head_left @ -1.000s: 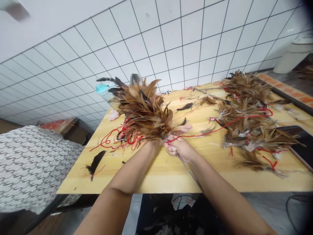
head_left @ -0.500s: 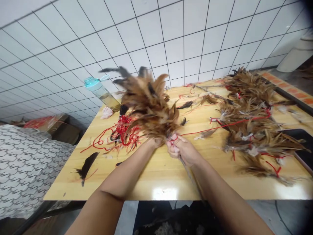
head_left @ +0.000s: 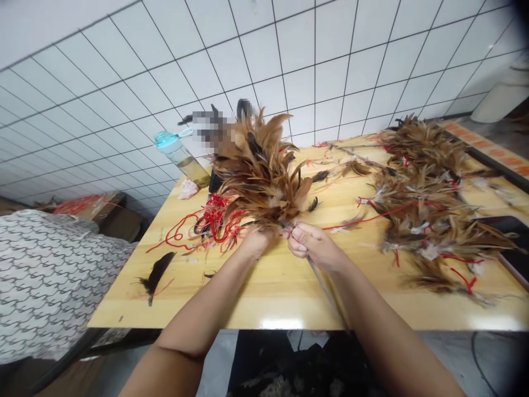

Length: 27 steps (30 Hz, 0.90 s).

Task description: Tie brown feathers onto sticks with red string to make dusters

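A feather duster [head_left: 264, 176] of brown and black feathers on a thin stick [head_left: 324, 286] is held up over the table, its bushy head pointing away from me. My right hand [head_left: 309, 247] is closed round the stick just below the feathers, and a red string [head_left: 351, 222] runs from its fingers toward the right. Against the lower left of the feathers, my left hand [head_left: 256, 242] is curled at their base; most of its fingers are hidden. Under the duster's left side lies a tangle of red string [head_left: 215, 218].
Several tied feather bundles [head_left: 425, 215] cover the right of the wooden table [head_left: 281, 298]. A dark tablet-like object [head_left: 506, 229] lies by them. At the back left stand a water bottle [head_left: 182, 160] and crumpled pink tissue [head_left: 188, 188]. One black feather [head_left: 157, 275] lies front left. Behind is a tiled wall.
The view has shifted slightly, so the table and bottle appear farther right. The duster's feathers have turned a little and look sharper. Both hands remain at its base.
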Each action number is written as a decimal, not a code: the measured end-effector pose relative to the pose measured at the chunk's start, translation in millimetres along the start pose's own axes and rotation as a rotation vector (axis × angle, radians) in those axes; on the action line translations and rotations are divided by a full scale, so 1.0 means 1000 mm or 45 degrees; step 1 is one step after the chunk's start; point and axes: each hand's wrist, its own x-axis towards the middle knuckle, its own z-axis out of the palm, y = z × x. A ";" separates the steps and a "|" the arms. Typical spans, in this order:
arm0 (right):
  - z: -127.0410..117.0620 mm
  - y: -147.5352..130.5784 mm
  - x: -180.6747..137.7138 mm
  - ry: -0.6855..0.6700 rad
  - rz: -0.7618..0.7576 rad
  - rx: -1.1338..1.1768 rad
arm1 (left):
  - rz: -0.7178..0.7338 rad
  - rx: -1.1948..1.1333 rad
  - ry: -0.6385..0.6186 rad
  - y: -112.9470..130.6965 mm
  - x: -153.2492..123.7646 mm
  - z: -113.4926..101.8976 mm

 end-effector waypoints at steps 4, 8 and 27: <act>-0.003 0.003 0.007 0.208 -0.009 -0.034 | 0.041 -0.068 -0.037 0.011 -0.005 -0.004; -0.009 0.005 0.012 0.414 0.063 -0.033 | 0.250 -0.021 -0.078 0.030 -0.013 -0.009; 0.001 0.007 0.014 0.634 0.116 -0.027 | -0.193 -1.570 -0.067 0.061 -0.016 0.007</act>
